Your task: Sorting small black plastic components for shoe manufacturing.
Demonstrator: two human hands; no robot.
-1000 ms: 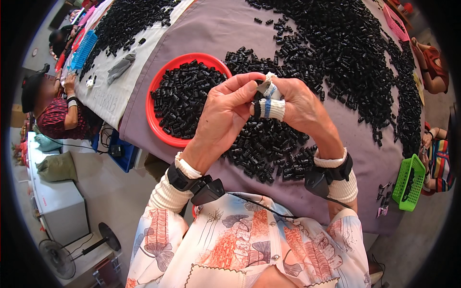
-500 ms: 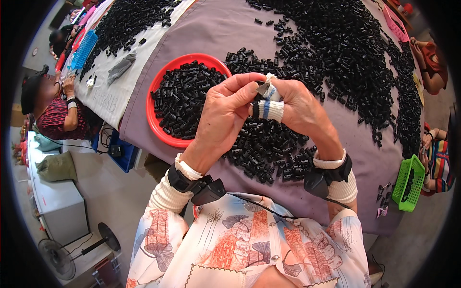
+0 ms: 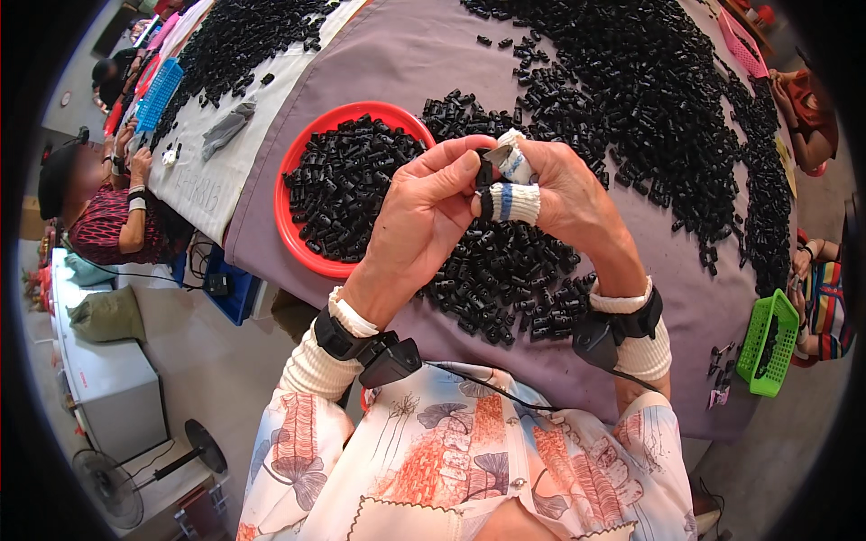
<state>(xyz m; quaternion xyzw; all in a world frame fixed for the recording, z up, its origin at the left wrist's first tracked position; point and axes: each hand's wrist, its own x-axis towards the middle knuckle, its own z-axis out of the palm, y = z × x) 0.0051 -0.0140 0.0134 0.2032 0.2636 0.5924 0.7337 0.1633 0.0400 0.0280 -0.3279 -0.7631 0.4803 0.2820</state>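
My left hand pinches a small black plastic piece between thumb and fingers, above the front pile. My right hand meets it from the other side, closed round the same piece. White knitted finger covers with blue stripes wrap its thumb and a finger, partly hiding the piece. Left of my hands stands a round red basin full of similar black pieces. Beneath my hands, a loose pile of them lies on the mauve cloth.
A large heap of black pieces spreads over the far and right side. A green basket sits at the right edge, a blue basket at the far left. Co-workers sit left and right. A cable joins my wrist devices.
My right hand's covered fingers have shifted slightly to the right, and more of the black piece shows. On the left, the co-worker's hands have moved.
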